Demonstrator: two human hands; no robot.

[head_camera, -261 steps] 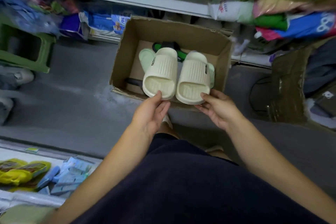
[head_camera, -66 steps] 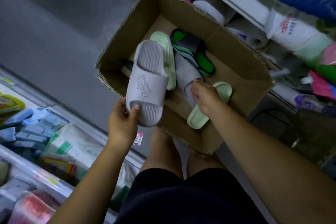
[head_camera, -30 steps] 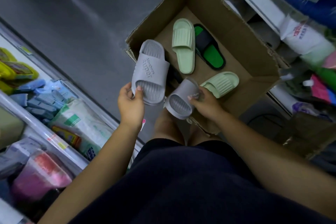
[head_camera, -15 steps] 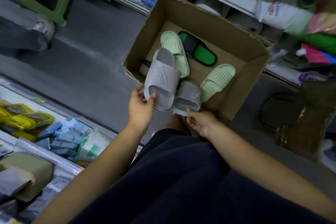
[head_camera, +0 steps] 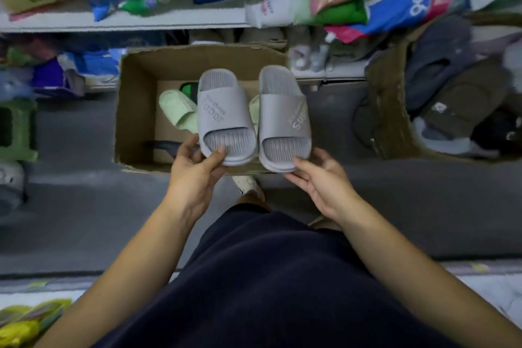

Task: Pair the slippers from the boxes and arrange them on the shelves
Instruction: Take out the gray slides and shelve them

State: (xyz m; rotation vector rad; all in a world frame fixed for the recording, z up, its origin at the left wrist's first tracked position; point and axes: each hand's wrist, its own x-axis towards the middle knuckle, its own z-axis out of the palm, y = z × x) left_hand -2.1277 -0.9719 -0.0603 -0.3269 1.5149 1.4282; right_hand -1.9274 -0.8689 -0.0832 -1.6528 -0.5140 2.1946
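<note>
Pinched left grey slipper (head_camera: pixel 223 110) by heel in left hand (head_camera: pixel 195 175), right grey slipper (head_camera: pixel 282 116) in right hand (head_camera: pixel 322 181); held side by side over box (head_camera: pixel 135 110), part-hiding green slipper (head_camera: pixel 178 111).

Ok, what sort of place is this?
Probably a small shop or stockroom aisle: shelves crammed with bagged goods, a cardboard box of loose green slippers on the floor, grey slippers held up as a pair.

Arms outstretched, left hand (head_camera: pixel 195 175) pinching left slipper (head_camera: pixel 226 118), right hand (head_camera: pixel 322 182) cupping right slipper (head_camera: pixel 282 118) from below
</note>
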